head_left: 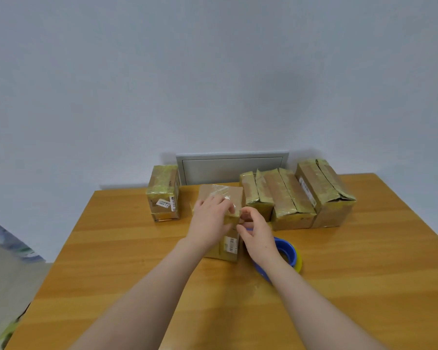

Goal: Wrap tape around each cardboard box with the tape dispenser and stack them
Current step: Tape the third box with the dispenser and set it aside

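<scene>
**boxfan:** So what have we got going on with the hands?

**tapeguy:** Our left hand (209, 219) lies over the top near edge of the middle box (223, 195), fingers bent down onto it, gripping it. Our right hand (257, 236) is just beside it at the box's near right corner, with the fingers curled and thumb and forefinger close together. We honestly can't tell if there's a tape end pinched in there or nothing at all.

**boxfan:** And the tape dispenser?

**tapeguy:** The tape dispenser (291, 248) sits on the wooden table (111, 261) right under our right wrist. It's a blue ring with a yellowish roll, partly hidden by the arm and just to the right of the box. The box itself stands on the table and has some clear tape shining on top and a barcode label on its near face.

**boxfan:** What about the other boxes?

**tapeguy:** We see a row of three taped boxes (283, 198) side by side and touching, behind and to the right. One lone taped box (163, 193) stands apart to the left, with labels on its side. Nothing's stacked yet. Behind them, a grey panel (233, 169) is set into the pale wall (213, 72).
</scene>
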